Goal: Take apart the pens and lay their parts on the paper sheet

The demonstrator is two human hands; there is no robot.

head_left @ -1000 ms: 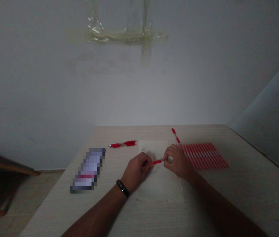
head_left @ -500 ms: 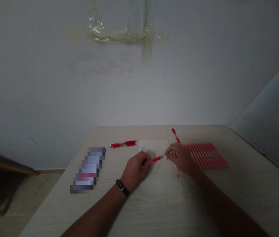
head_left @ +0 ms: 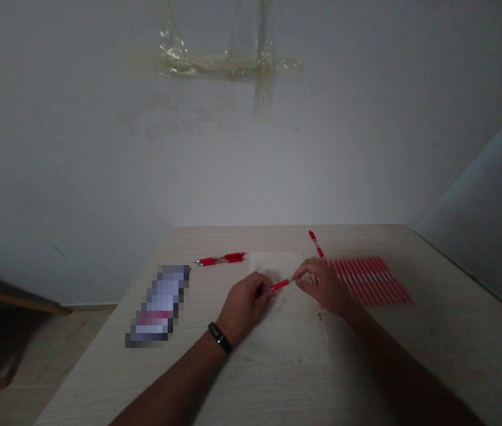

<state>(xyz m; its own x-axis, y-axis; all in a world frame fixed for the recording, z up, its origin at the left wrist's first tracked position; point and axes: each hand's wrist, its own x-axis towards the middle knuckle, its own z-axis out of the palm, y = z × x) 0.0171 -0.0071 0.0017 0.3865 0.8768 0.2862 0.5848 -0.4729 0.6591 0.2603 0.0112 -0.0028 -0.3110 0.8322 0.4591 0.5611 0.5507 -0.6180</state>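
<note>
My left hand (head_left: pixel 247 299), with a dark band at the wrist, is closed around a red pen (head_left: pixel 281 285) whose front end points right. At that end, the thumb and forefinger of my right hand (head_left: pixel 325 285) pinch the pen's small silvery tip (head_left: pixel 292 280); the fingers partly hide it. Both hands are above a pale sheet (head_left: pixel 290 337) with dark smudges. Just beyond my right hand lies another red pen (head_left: pixel 317 245), its lower end hidden behind the hand.
Several slim red barrels (head_left: pixel 370 279) lie in a slanted row on the right. A few red pens (head_left: pixel 222 259) rest at the back left of the wooden table (head_left: pixel 215 390). A blurred-out phone-like object (head_left: pixel 158 305) is at left. The wall (head_left: pixel 277 177) rises behind the table.
My right hand has moved slightly left, bringing its fingertips to the front end of the pen. My left hand has stayed almost still around the pen.
</note>
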